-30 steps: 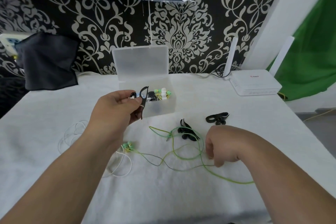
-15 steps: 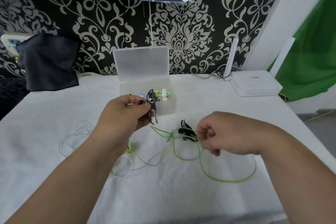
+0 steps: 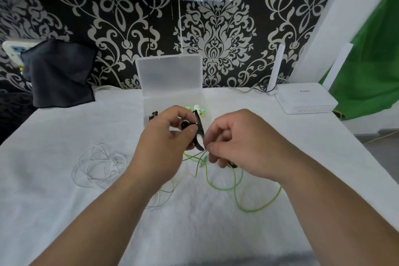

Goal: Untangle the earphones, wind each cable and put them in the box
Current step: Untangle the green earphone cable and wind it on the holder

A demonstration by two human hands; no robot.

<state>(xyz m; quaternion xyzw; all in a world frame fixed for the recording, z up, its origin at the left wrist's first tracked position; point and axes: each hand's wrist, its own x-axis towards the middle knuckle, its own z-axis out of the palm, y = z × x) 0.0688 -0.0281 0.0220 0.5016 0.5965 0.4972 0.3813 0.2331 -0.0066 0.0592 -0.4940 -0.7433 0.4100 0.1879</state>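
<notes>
My left hand [image 3: 166, 136] grips a black ear-hook earpiece [image 3: 198, 131] in front of the clear plastic box [image 3: 172, 101], whose lid stands open. My right hand [image 3: 235, 142] pinches the green cable [image 3: 248, 207] just below that earpiece. The cable trails down in loops across the white tablecloth. Green and white ear tips [image 3: 197, 109] and a small black part [image 3: 153, 114] lie inside the box. A loose tangle of white earphone cable [image 3: 97, 166] lies on the cloth to the left.
A white router [image 3: 306, 97] with two antennas sits at the back right. A dark cloth [image 3: 58, 75] hangs over something at the back left. The patterned wall stands right behind the box.
My right hand rose from the cloth toward the left hand, drawing the green cable up. My left hand lowered slightly with the earpiece. My right hand now hides the other black earpieces.
</notes>
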